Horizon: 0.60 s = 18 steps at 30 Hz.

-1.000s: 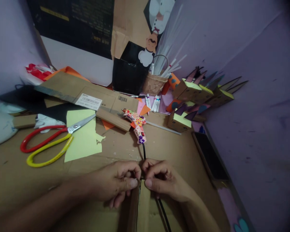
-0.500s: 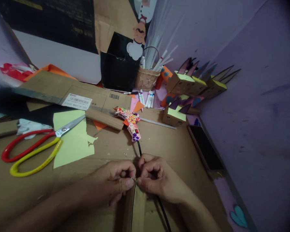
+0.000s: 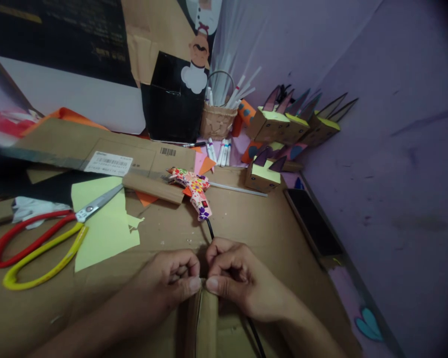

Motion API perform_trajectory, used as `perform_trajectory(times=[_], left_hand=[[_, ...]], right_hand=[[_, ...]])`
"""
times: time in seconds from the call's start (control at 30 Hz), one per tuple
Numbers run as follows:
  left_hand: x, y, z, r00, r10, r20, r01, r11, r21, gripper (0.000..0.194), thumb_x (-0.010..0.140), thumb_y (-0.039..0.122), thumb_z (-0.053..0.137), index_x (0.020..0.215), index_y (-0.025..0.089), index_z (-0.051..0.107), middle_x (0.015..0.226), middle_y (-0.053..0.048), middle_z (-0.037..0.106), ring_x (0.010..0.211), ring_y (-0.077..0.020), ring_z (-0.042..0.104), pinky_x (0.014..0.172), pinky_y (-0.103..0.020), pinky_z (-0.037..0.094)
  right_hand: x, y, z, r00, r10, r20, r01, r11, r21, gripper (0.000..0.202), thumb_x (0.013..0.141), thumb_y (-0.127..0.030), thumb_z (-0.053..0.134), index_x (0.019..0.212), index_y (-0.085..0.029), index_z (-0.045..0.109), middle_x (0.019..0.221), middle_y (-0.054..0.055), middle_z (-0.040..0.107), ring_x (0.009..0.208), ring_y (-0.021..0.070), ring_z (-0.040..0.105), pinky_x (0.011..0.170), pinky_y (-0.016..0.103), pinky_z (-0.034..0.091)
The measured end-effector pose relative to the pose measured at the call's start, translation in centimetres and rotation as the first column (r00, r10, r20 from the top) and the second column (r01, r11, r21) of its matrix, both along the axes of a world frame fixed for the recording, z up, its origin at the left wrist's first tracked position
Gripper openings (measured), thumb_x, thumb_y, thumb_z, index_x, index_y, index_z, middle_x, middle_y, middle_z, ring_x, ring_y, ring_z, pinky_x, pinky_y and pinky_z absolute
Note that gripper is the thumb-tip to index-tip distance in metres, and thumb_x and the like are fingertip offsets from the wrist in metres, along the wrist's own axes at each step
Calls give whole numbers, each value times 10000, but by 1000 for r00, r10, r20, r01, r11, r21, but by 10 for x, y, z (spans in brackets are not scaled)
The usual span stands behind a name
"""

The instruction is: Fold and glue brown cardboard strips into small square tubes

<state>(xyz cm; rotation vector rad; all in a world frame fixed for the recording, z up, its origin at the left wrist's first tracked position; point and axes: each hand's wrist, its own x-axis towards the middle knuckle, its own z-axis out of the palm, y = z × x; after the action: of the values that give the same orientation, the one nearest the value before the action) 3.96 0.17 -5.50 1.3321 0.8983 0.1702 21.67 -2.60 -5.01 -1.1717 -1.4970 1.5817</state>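
Note:
A long, narrow folded cardboard strip point(image 3: 208, 323) stands toward me at the bottom middle, with a seam along its length. My left hand point(image 3: 177, 276) pinches its far end from the left, thumb near the seam. From the right, my right hand point(image 3: 237, 276) pinches the same end, fingers curled over. The fingertips of the two hands are close together, and what lies under them is partly hidden. Just beyond, a flower-patterned glue gun point(image 3: 194, 189) lies on its side with a clear glue stick point(image 3: 239, 189) in its back. Its black cord point(image 3: 254, 335) runs under my right hand.
Scissors point(image 3: 65, 219) with red and yellow handles lie open on yellow-green paper point(image 3: 104, 233) at left. Cardboard pieces point(image 3: 145, 154) spread behind. At right are small cardboard boxes with pointed ears point(image 3: 263, 176) and a phone point(image 3: 313, 223). A basket of markers point(image 3: 218, 122) stands at the back.
The view has shifted slightly, so most things sit a little further left. Both hands stay at the strip's end; the thumbs now lie flatter along its top edge.

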Motion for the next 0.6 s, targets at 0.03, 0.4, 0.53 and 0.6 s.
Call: perform_trajectory(times=[0.03,0.4,0.53,0.6], left_hand=[[0,0,0,1000,5,-2,-5,1000,5,168,740,340,469,675,188,433,588,65,355,557,-100,310,503,-212,246],[-1,-4,-4,1000,7,-13,-6,999,45,145,748,319,454,680,192,440,596,59,372,569,-110,336,523,-226,261],[-1,-6,-7,999,37,-5,-37,999,17,142,748,312,458,671,195,436,589,61,378,565,-109,339,521,-225,262],[-1,-7,-9,999,49,9,-49,999,8,153,743,322,465,664,195,432,586,61,383,565,-109,346,521,-224,266]], right_hand=[[0,0,0,1000,3,-6,-3,1000,-4,240,731,-248,616,526,-131,576,730,9,476,648,104,448,557,225,330],[0,-1,2,999,28,-36,-29,999,-37,319,741,-423,635,591,-143,668,744,13,478,677,116,463,561,234,360],[-1,-1,0,998,22,-55,-25,998,-57,324,724,-448,645,591,-153,672,736,8,464,667,115,459,546,228,373],[-1,0,0,998,20,-57,-22,999,-44,331,726,-448,642,583,-149,662,732,8,464,664,113,456,556,230,376]])
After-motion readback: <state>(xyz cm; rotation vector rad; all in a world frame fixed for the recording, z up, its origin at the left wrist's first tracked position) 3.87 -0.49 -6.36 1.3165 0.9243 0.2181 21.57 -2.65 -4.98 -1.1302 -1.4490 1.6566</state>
